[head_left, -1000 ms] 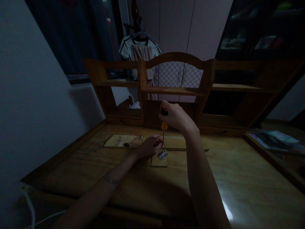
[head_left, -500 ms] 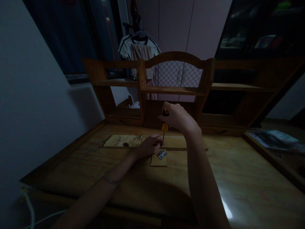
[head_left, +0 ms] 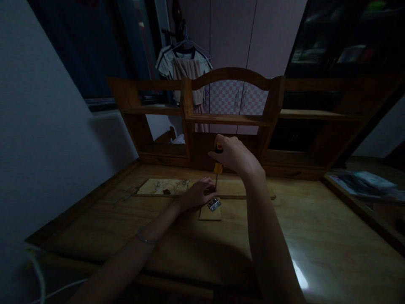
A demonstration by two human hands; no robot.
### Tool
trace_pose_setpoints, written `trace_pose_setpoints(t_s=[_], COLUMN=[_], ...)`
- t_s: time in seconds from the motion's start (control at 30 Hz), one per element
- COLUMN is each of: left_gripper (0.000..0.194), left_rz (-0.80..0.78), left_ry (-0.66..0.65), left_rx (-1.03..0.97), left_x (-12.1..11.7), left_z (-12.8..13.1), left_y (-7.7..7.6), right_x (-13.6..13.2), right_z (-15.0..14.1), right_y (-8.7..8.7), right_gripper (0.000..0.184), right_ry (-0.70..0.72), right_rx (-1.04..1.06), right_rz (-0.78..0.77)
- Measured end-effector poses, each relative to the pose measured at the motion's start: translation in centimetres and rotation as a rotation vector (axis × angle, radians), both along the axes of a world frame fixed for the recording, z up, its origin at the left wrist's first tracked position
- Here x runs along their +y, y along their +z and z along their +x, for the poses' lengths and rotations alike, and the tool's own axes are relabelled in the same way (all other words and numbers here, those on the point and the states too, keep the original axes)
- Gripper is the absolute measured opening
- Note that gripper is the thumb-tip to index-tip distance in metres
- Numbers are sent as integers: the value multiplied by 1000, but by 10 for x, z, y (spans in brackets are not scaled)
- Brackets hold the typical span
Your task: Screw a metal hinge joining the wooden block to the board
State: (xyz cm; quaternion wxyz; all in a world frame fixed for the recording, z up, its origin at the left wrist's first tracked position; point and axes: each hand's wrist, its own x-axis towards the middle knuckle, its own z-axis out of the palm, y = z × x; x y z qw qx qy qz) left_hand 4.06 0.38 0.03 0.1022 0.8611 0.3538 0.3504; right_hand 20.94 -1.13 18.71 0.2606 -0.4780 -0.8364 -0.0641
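My right hand [head_left: 233, 155] is closed round the yellow-and-black handle of a screwdriver [head_left: 217, 167], held upright with its shaft pointing down at a small metal hinge [head_left: 214, 204]. The hinge lies on a small wooden block [head_left: 210, 213] on the wooden desk [head_left: 316, 236]. My left hand [head_left: 198, 193] rests on the block just left of the hinge, fingers curled at the screwdriver's tip; what they pinch is hidden. A thin bracelet sits on my left wrist.
A long flat wooden board [head_left: 164, 187] lies behind the block. A wooden hutch with shelves [head_left: 230, 119] stands at the desk's back edge. Papers or books [head_left: 363, 182] lie at the right. Clothes on a hanger [head_left: 185, 63] hang behind. A white cable [head_left: 38, 274] runs at the lower left.
Almost nothing differs. My right hand on the screwdriver handle has shifted slightly, and the view has drifted a little.
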Motion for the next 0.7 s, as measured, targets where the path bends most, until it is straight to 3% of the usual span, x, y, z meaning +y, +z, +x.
trace_pose_setpoints(t_s=[0.47,0.7], left_gripper=[17,12], left_rz=[-80,-138], left_ry=[9,49], left_rx=[32,-85], left_x=[0,-2], left_z=[0,3], left_y=[7,6], right_x=[-12,-11], right_z=[3,35], right_y=[11,20], right_gripper=[18,14], right_ry=[24,92], right_rx=[76,256], right_rz=[127,211])
